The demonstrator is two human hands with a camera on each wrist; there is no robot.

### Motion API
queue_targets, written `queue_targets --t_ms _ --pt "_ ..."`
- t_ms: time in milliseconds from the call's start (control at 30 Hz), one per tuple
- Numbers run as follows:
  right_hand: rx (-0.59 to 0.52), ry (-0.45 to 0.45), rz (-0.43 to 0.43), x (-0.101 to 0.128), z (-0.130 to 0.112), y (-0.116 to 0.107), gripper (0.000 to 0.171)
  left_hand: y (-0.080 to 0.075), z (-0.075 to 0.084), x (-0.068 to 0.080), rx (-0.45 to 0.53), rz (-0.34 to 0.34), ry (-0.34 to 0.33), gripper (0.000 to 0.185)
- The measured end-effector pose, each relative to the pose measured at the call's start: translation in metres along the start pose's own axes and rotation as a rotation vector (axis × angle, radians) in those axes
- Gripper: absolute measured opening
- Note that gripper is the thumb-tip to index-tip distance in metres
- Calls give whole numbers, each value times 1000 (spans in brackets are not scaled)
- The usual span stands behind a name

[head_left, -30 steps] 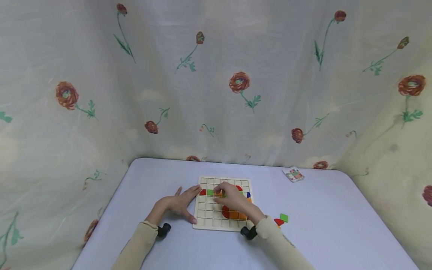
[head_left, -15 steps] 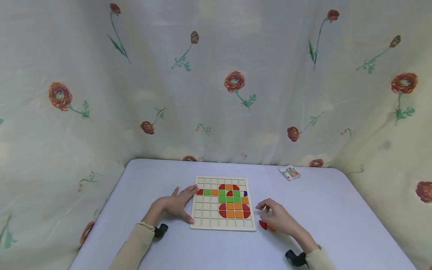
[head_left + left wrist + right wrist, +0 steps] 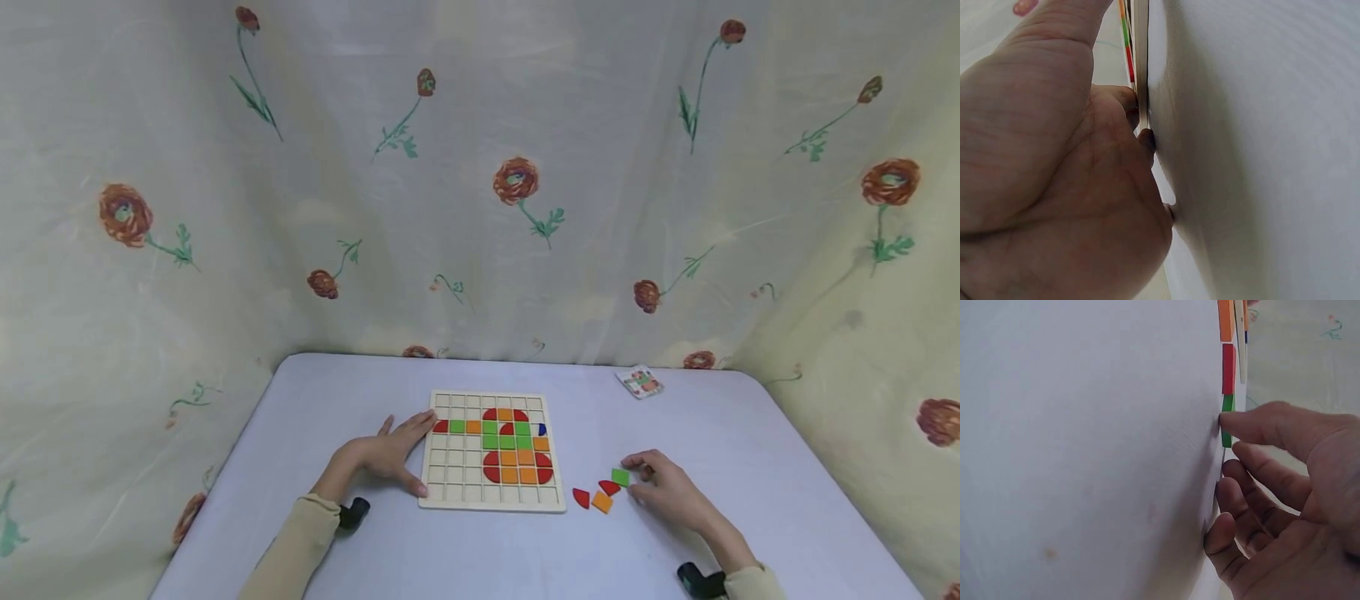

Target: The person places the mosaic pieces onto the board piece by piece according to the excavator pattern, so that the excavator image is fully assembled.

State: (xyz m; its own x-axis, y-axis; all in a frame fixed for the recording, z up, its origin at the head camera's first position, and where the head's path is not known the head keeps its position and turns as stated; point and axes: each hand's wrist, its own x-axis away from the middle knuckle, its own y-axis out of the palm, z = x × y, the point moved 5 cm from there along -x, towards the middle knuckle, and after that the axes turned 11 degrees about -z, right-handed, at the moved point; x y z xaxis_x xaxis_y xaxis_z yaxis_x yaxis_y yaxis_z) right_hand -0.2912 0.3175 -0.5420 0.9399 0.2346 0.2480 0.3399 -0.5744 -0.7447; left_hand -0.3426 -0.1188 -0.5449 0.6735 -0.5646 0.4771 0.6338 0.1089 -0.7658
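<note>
A pale square grid board (image 3: 453,475) lies flat on the table, partly filled with red, green, orange and blue tiles. My left hand (image 3: 388,457) rests along its left edge with the fingers spread; the thumb is at the lower left corner. In the left wrist view, the palm of that hand (image 3: 1085,169) fills the left side beside the board's edge (image 3: 1141,56). To the right of the board, my right hand (image 3: 667,490) pinches a green square tile (image 3: 620,477) by its right end, thumb and index finger at its edges. The tile (image 3: 1227,419) is still down on the table.
Two loose red quarter-round tiles (image 3: 581,497) and an orange square tile (image 3: 602,502) lie between the board and my right hand. A small stack of pattern cards (image 3: 640,382) sits near the table's back right edge. A flowered curtain (image 3: 480,275) surrounds the table.
My right hand has left the board, where an orange tile now shows in the row, and moved right over the loose tiles to the green one. The left hand stays put.
</note>
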Motion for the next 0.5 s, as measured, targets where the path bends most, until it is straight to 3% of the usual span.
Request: queue_targets --t_ms 300,500 --pt "-12 15 -24 -6 -4 3 29 1 1 3 17 6 -6 123" --pt "-35 43 15 -11 -15 5 27 -1 3 4 11 3 -11 123"
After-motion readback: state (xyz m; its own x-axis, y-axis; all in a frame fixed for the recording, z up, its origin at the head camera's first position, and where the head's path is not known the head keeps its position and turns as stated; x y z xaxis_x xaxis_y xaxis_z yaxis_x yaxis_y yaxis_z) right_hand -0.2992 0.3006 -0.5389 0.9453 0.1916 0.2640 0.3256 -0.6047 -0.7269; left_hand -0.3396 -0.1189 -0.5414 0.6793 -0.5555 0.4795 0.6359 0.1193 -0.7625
